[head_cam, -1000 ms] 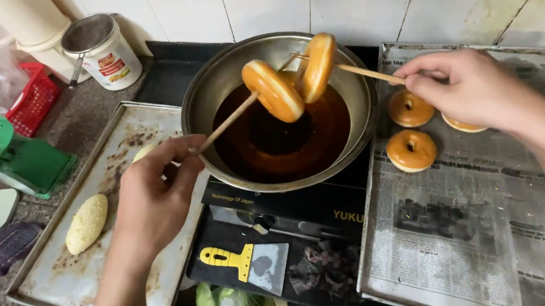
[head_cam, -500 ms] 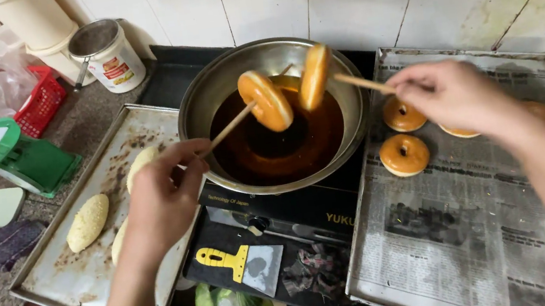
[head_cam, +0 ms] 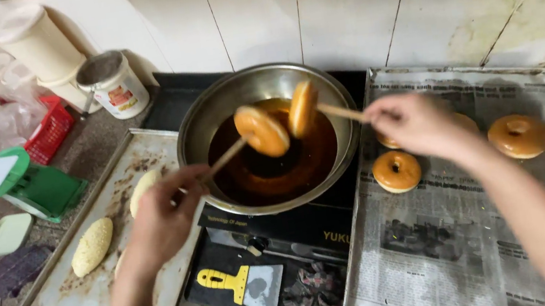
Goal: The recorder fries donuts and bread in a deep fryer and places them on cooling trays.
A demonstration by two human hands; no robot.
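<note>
A metal wok (head_cam: 209, 108) of dark oil sits on a black stove. Two fried golden doughnuts hang over the oil, one on each wooden stick. My left hand (head_cam: 164, 218) grips the left stick (head_cam: 227, 158), which carries the left doughnut (head_cam: 261, 130). My right hand (head_cam: 411, 125) grips the right stick (head_cam: 340, 112), which carries the right doughnut (head_cam: 302, 108), seen edge-on. The two doughnuts are close together above the wok's middle.
Fried doughnuts (head_cam: 396, 170) (head_cam: 519, 135) lie on a newspaper-lined tray (head_cam: 442, 250) to the right. A metal tray (head_cam: 87, 300) on the left holds raw dough pieces (head_cam: 92, 246). A yellow-handled scraper (head_cam: 241, 284) lies in front of the stove. Tubs, a green scale and a red basket stand at far left.
The view has shifted slightly, and both hands and doughnuts sit a little lower and more to the left in it. The doughnuts stay on their sticks over the wok.
</note>
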